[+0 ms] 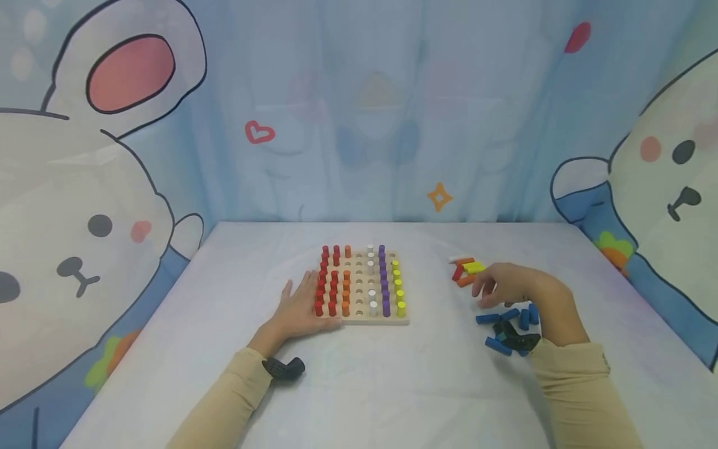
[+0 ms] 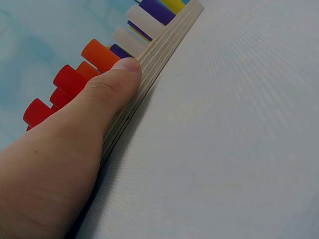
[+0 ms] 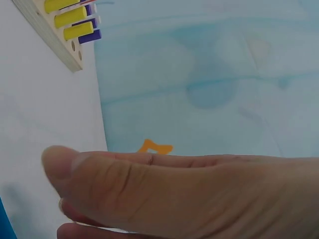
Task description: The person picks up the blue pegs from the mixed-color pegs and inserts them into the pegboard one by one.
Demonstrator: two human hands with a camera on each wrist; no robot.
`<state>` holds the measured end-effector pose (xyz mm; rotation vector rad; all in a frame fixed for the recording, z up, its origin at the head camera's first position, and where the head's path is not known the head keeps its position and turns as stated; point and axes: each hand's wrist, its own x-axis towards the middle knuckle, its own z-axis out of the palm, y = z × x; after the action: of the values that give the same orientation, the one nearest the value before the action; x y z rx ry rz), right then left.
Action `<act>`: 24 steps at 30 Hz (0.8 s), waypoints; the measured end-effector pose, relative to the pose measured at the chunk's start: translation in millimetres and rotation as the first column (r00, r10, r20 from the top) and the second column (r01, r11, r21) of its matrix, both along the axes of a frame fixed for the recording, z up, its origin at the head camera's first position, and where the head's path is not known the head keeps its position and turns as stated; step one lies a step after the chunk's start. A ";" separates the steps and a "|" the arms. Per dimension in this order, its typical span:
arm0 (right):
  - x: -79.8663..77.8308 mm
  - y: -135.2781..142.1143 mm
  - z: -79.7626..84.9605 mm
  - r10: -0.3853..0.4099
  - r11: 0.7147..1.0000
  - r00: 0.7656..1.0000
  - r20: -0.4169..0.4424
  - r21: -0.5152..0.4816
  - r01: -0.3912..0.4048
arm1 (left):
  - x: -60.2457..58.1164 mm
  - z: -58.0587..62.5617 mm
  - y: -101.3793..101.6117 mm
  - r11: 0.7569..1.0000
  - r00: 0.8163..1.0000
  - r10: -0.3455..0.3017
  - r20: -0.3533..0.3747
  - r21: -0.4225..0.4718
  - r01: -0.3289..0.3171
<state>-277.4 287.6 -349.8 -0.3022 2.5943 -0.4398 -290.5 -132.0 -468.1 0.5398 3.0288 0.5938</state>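
Note:
A wooden pegboard (image 1: 353, 322) stands mid-table with upright red, orange, white, purple and yellow pegs in columns; one column shows bare holes. My left hand (image 1: 300, 312) rests against its left side, fingers extended. The left wrist view shows the thumb (image 2: 112, 82) lying along the board's near edge, beside an orange peg (image 2: 99, 55). My right hand (image 1: 507, 285) hovers right of the board, fingers loosely bent, with nothing visible between thumb and fingers. Just beyond its fingertips lie a yellow peg (image 1: 473, 267), an orange peg (image 1: 465, 281) and a red peg (image 1: 457, 272).
Several loose blue pegs (image 1: 488, 318) lie under and in front of the right wrist, partly hidden by its dark wrist camera (image 1: 518, 340). A white peg (image 1: 453, 259) lies at the far end of the small pile. A cartoon curtain (image 1: 359, 112) hangs behind the white table (image 1: 426, 386).

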 end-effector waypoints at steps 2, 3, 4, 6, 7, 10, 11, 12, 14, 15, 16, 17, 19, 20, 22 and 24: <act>0.0 -0.3 -2.3 -0.006 1.000 1.000 0.016 0.015 0.006 | -1.1 0.7 -0.4 1.000 1.000 -0.002 -0.004 -0.005 0.002; 0.2 -0.7 -3.0 -0.012 1.000 1.000 0.026 0.024 0.011 | -1.9 1.0 -0.5 1.000 1.000 -0.004 -0.005 -0.007 0.004; 0.3 -0.8 -3.7 -0.014 0.999 0.999 0.031 0.035 0.013 | -3.0 1.0 -0.5 1.000 1.000 -0.006 -0.009 -0.010 0.006; 0.3 -0.7 -4.5 -0.017 0.999 0.999 0.041 0.046 0.015 | -4.8 1.7 -0.1 1.000 1.000 -0.009 -0.012 -0.020 0.009; 0.2 -0.5 -4.8 -0.017 0.999 0.999 0.044 0.050 0.014 | -5.3 2.3 0.2 1.000 1.000 -0.012 -0.015 -0.017 0.011; 0.4 -0.5 -5.6 -0.019 0.998 0.999 0.050 0.053 0.016 | -6.2 3.6 1.0 1.000 1.000 -0.019 -0.024 -0.015 0.019; 0.3 -0.6 -6.1 -0.023 0.998 0.998 0.051 0.052 0.020 | -6.1 4.3 1.2 1.000 1.000 -0.020 -0.023 -0.013 0.019; 0.2 -0.9 -6.7 -0.026 0.998 0.998 0.052 0.054 0.023 | -6.0 4.5 1.1 1.000 1.000 -0.019 -0.024 -0.013 0.019; 0.0 -1.3 -7.8 -0.033 0.998 0.998 0.053 0.057 0.030 | -6.2 4.4 1.0 1.000 1.000 -0.017 -0.025 -0.015 0.016; -0.1 -1.5 -8.5 -0.042 0.997 0.997 0.058 0.060 0.039 | -6.2 4.3 1.0 1.000 1.000 -0.013 -0.024 -0.019 0.013; -0.2 -1.7 -9.0 -0.049 0.997 0.997 0.060 0.063 0.045 | -6.2 4.0 1.0 1.000 1.000 -0.012 -0.026 -0.016 0.011; -0.5 -1.8 -9.5 -0.055 0.997 0.996 0.063 0.061 0.051 | -6.2 3.6 1.0 1.000 1.000 -0.010 -0.027 -0.014 0.009; -1.1 -2.2 -11.0 -0.071 0.996 0.995 0.073 0.061 0.067 | -5.9 2.8 1.4 1.000 1.000 -0.006 -0.027 -0.002 0.006; -1.3 -2.6 -11.7 -0.079 0.995 0.994 0.076 0.065 0.074 | -5.5 2.4 1.5 1.000 1.000 -0.005 -0.025 -0.002 0.005; -2.2 -4.0 -13.5 -0.087 0.994 0.993 0.080 0.077 0.081 | -5.1 1.1 1.3 1.000 1.000 -0.003 -0.024 0.004 0.003; -3.5 -5.7 -15.1 -0.086 0.993 0.993 0.083 0.083 0.080 | -4.4 0.2 0.6 1.000 1.000 0.003 -0.021 0.006 -0.003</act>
<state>-280.9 281.9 -364.9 -0.1452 2.5391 -0.3694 -294.9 -131.4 -467.9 0.5458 3.0486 0.6006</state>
